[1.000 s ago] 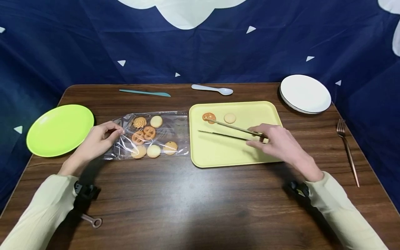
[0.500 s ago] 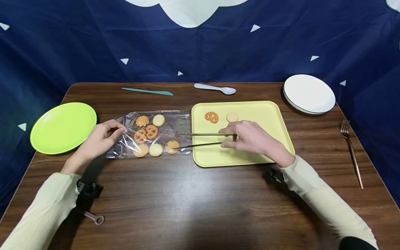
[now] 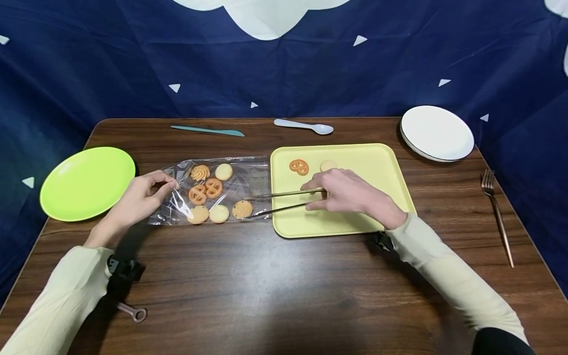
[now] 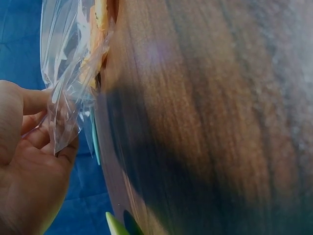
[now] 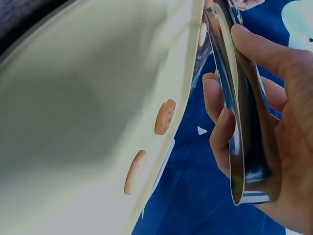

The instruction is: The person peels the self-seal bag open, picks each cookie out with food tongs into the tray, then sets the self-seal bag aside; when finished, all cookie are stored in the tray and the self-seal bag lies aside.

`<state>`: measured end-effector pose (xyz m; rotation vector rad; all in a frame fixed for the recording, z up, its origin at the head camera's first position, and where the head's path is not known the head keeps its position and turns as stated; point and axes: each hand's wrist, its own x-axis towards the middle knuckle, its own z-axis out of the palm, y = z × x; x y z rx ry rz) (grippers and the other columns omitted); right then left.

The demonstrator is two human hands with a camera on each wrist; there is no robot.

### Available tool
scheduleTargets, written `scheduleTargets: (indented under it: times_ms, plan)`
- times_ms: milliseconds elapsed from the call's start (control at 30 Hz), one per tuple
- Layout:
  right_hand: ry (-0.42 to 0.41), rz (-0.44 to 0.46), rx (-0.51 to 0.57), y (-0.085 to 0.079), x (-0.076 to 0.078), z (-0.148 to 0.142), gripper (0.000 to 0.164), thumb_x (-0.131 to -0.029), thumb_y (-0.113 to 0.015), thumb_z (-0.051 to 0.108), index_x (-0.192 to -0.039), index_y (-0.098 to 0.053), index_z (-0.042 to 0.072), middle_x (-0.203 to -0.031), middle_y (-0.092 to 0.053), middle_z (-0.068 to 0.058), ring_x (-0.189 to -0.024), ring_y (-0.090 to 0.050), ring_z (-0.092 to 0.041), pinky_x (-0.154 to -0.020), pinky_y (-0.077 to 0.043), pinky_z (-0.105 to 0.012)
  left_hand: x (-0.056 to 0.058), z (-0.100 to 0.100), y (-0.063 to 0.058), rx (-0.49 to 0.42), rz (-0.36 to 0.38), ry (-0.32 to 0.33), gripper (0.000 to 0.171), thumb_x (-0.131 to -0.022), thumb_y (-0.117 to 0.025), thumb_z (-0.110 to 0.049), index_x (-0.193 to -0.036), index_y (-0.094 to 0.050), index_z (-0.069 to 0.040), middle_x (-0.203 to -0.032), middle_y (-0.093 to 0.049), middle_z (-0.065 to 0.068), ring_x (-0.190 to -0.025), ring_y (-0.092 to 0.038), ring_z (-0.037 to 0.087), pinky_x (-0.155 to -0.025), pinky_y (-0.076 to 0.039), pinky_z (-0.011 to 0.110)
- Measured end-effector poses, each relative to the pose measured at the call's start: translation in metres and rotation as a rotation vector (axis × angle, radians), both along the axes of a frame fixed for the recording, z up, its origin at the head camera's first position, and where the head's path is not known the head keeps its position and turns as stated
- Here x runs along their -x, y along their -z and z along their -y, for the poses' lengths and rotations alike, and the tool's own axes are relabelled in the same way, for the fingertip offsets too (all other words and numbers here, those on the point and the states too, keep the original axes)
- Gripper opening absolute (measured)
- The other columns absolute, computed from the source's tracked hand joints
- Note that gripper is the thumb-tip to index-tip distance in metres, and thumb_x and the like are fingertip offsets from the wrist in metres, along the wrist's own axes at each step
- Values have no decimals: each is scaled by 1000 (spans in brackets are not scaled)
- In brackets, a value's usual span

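Note:
My left hand [image 3: 137, 199] pinches the left end of a clear plastic bag [image 3: 257, 175], and in the left wrist view the film [image 4: 61, 115] gathers between thumb and fingers. Several cookies lie in the bag: a swirl one [image 3: 200, 172], pretzel-shaped ones [image 3: 197, 195] and round ones. My right hand [image 3: 346, 193] grips metal tongs [image 3: 293, 193] over a yellow tray. Their tips, spread apart, reach into the bag's right end, right beside a speckled round cookie [image 3: 242, 209]. On the tray [image 3: 310, 227] lie a pretzel cookie [image 3: 299, 167] and a pale round cookie [image 3: 328, 165], partly hidden by my hand.
A green plate [image 3: 88, 182] stands at left. Along the back lie a teal knife [image 3: 208, 130] and a pale blue spoon [image 3: 306, 126]. White stacked dishes [image 3: 437, 133] and a copper-coloured fork [image 3: 498, 217] are at right. A brown ring-ended handle [image 3: 133, 312] shows by my left sleeve.
The tongs have left the pretzel cookie on the tray and swung left to the bag with my right hand. Their arms have narrowed slightly since half a second ago. My left hand stays put.

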<state>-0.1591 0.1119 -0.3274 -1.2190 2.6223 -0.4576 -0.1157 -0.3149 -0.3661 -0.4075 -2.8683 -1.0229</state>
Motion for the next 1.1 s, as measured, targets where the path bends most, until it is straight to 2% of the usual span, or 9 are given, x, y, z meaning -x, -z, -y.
scheduleTargets:
  times_ms: [200, 433, 567, 733, 933, 1100]
  plan:
    - [-6, -53, -2, 1, 0, 4, 35, -82, -72, 38, -110, -70, 17, -89, -65, 4, -70, -52, -10, -60, -44, -34, 0, 1, 0, -5, 2, 2, 16, -95, -54, -7, -92, -66, 1, -90, -61, 10, -73, -47, 4, -59, -36, 15]
    - [48, -17, -12, 0, 0, 3, 40, -80, -74, 39, -112, -69, 15, -95, -67, 4, -72, -54, -10, -62, -45, -34, 0, 1, 0, -2, 0, -3, 15, -95, -54, -8, -92, -66, 1, -89, -61, 10, -71, -47, 4, -58, -36, 16]
    - [47, -33, -27, 0, 0, 4, 39, -80, -74, 39, -111, -69, 15, -95, -66, 4, -73, -54, -10, -63, -46, -35, 0, 0, -1, -3, 2, -4, 16, -95, -54, -8, -92, -66, 1, -90, -61, 10, -73, -47, 3, -60, -36, 15]
    - [5, -78, -22, 2, -1, 7, 31, -82, -73, 37, -105, -71, 16, -87, -64, 4, -68, -51, -11, -54, -44, -33, 0, -2, -1, 6, -10, -5, 15, -95, -54, -8, -90, -66, 2, -89, -62, 10, -76, -49, 2, -64, -37, 13]
    - [-14, -137, -5, 4, -5, 4, 17, -84, -70, 36, -85, -66, 20, -72, -53, 8, -59, -45, -9, -44, -36, -29, -1, -1, -1, 8, -7, -11, 15, -95, -54, -8, -90, -66, 1, -88, -62, 11, -75, -48, 3, -62, -36, 14]
    - [14, -151, 51, 6, -8, -8, 23, -84, -71, 35, -97, -72, 17, -76, -57, 6, -58, -45, -7, -49, -40, -31, -2, -1, -1, 8, 7, -20, 16, -95, -54, -9, -91, -66, 1, -88, -62, 10, -74, -48, 4, -61, -37, 14]
